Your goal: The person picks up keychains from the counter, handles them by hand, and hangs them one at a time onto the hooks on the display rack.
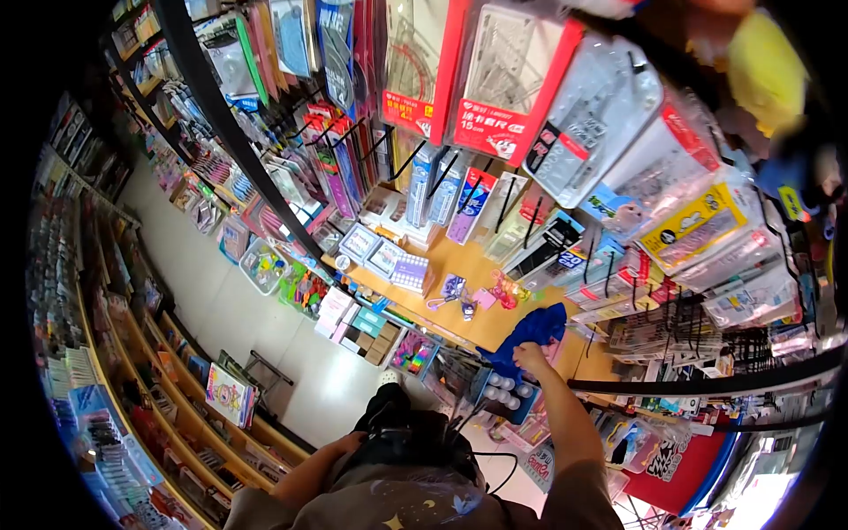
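Note:
My right hand (530, 358) reaches out over the front edge of a wooden shelf (442, 315). Its fingers are closed on a crumpled dark blue cloth (539, 329), which lies over the shelf's right part and covers whatever is beneath. Left of the cloth are a small pink piece (484, 299), a red and yellow trinket (508, 291) and a small purple-and-white item (453, 285). My left hand (352, 442) is down by my waist, against a black bag or device (415, 446); its fingers are too hidden to make out.
Packaged ruler sets (495, 84) hang on hooks above the shelf. Small boxes (410, 272) stand at its left. Below are a bin of white balls (505, 391) and boxes of small goods (412, 351). A black post (238, 132) rises at left, with book racks (177, 389) across the aisle.

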`<move>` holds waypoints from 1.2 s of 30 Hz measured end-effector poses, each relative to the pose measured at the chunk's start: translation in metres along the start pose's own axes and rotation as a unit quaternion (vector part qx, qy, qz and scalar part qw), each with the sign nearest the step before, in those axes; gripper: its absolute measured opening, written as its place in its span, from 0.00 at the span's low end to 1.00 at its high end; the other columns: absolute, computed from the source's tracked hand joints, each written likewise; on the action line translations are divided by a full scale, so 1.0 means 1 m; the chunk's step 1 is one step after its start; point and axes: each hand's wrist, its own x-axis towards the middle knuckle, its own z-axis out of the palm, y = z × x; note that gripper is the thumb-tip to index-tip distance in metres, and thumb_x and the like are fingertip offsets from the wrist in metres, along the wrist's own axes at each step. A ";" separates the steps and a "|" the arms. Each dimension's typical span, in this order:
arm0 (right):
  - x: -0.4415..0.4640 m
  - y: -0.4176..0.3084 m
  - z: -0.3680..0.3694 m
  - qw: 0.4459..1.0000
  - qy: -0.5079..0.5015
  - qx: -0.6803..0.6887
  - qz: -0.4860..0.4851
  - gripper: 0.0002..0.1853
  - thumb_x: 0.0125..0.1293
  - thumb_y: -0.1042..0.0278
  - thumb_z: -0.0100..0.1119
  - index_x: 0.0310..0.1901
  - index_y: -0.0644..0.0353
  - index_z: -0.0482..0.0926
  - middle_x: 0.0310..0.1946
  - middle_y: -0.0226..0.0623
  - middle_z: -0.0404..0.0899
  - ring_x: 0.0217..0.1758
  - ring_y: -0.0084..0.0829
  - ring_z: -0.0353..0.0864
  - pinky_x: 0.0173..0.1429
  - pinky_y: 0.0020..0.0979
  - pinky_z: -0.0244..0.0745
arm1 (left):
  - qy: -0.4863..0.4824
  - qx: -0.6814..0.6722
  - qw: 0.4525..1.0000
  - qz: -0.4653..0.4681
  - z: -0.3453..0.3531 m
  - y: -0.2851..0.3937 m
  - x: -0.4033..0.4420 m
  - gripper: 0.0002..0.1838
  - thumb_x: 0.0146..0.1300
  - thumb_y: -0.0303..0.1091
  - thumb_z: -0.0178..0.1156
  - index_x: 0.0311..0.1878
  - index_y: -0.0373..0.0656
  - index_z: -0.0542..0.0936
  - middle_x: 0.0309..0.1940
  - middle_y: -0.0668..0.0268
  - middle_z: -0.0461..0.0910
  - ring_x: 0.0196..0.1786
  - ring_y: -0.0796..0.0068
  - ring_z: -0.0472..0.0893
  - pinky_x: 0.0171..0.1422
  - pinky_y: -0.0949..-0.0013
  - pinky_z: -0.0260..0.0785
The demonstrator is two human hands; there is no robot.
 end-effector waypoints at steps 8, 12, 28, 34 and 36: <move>0.106 -0.028 0.032 0.904 0.354 -0.221 -0.096 0.06 0.51 0.67 0.53 0.25 0.59 0.77 0.25 0.49 0.77 0.30 0.48 0.78 0.38 0.42 0.73 | 0.004 -0.065 0.997 -0.034 0.011 -0.041 -0.055 0.22 0.55 0.46 0.55 0.47 0.39 0.75 0.43 0.59 0.78 0.46 0.63 0.76 0.50 0.65 0.67; 0.136 -0.065 0.039 0.866 0.429 -0.244 -0.086 0.06 0.50 0.65 0.58 0.31 0.53 0.77 0.32 0.44 0.76 0.40 0.45 0.75 0.43 0.41 0.73 | 0.009 -0.105 0.991 -0.084 0.008 -0.050 -0.078 0.22 0.55 0.46 0.55 0.46 0.39 0.75 0.43 0.59 0.78 0.45 0.64 0.76 0.49 0.65 0.67; 0.160 -0.038 0.024 0.887 0.177 0.410 0.116 0.12 0.56 0.53 0.52 0.28 0.53 0.71 0.14 0.32 0.70 0.10 0.30 0.68 0.12 0.29 0.63 | 0.001 -0.161 0.981 -0.105 -0.007 -0.050 -0.069 0.20 0.55 0.45 0.55 0.43 0.39 0.76 0.39 0.61 0.78 0.42 0.67 0.76 0.46 0.66 0.67; 0.106 -0.062 0.001 0.786 -0.022 0.616 0.044 0.15 0.63 0.51 0.44 0.36 0.55 0.72 0.21 0.36 0.75 0.20 0.29 0.73 0.21 0.25 0.69 | -0.009 -0.134 0.987 -0.086 -0.021 -0.040 -0.055 0.19 0.55 0.45 0.55 0.42 0.39 0.76 0.38 0.62 0.78 0.41 0.68 0.77 0.45 0.66 0.67; 0.090 -0.071 -0.005 0.763 -0.048 0.644 0.042 0.17 0.65 0.51 0.41 0.38 0.56 0.74 0.23 0.34 0.75 0.21 0.28 0.73 0.22 0.23 0.69 | -0.010 -0.124 0.989 -0.078 -0.027 -0.035 -0.052 0.19 0.55 0.45 0.55 0.42 0.39 0.76 0.37 0.62 0.78 0.41 0.68 0.77 0.44 0.66 0.67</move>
